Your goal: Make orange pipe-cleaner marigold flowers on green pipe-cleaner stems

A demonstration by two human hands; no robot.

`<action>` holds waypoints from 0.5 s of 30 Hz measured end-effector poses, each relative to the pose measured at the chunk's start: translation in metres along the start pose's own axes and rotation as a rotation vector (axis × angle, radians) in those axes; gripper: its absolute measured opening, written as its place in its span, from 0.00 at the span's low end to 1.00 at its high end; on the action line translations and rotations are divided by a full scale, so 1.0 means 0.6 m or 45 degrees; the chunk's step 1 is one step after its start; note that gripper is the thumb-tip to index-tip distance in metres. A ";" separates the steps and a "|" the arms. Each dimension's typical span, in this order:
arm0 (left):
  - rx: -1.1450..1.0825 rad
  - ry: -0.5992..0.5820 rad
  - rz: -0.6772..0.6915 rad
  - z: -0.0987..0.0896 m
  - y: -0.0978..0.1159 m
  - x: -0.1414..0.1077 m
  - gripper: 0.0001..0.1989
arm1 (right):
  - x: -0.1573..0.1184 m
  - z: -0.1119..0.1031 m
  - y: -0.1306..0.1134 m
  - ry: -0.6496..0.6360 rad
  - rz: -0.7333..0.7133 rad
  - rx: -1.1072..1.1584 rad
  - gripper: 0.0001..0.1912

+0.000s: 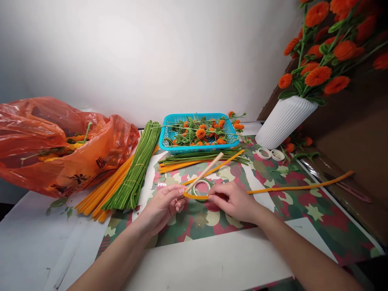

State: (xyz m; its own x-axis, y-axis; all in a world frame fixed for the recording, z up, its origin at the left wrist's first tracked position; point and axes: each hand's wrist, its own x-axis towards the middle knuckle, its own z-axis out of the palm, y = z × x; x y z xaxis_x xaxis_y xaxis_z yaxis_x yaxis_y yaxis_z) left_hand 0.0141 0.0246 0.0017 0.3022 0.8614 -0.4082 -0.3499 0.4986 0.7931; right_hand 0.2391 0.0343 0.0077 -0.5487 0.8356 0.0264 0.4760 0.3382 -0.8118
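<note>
My left hand [168,204] is closed in a pinch on a pale wooden stick [209,169], which slants up and away to the right. An orange pipe cleaner [303,186] bends around the stick's lower end at my left fingertips. One end of it points toward the basket; the other passes through my right hand [232,200] and trails far to the right. My right fingers are pinched on this pipe cleaner. Below and between the hands, a white tape roll [201,188] lies on the patterned sheet, partly hidden.
A blue basket [198,149] holds orange flowers. Green pipe cleaners [135,173] and orange ones [97,198] lie beside an orange plastic bag [75,161] at left. A white ribbed vase [283,121] of orange flowers stands at right, near two tape rolls [270,154].
</note>
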 end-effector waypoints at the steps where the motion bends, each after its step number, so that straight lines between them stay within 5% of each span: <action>1: 0.073 -0.081 -0.031 -0.001 0.002 -0.003 0.10 | 0.001 -0.007 0.002 0.007 0.030 0.041 0.10; 7: 0.619 -0.489 -0.118 0.001 0.006 -0.012 0.08 | 0.002 -0.037 -0.005 -0.037 0.015 0.028 0.10; 15: 1.009 -0.393 -0.023 0.017 0.009 -0.011 0.08 | -0.001 -0.027 -0.030 0.215 -0.498 -0.365 0.14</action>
State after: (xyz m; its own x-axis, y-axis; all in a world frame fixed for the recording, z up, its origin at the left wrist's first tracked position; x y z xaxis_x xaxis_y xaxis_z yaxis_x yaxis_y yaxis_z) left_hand 0.0193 0.0205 0.0134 0.5707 0.7314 -0.3733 0.3470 0.1972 0.9169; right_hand 0.2419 0.0346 0.0315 -0.6160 0.6731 0.4092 0.4398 0.7248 -0.5303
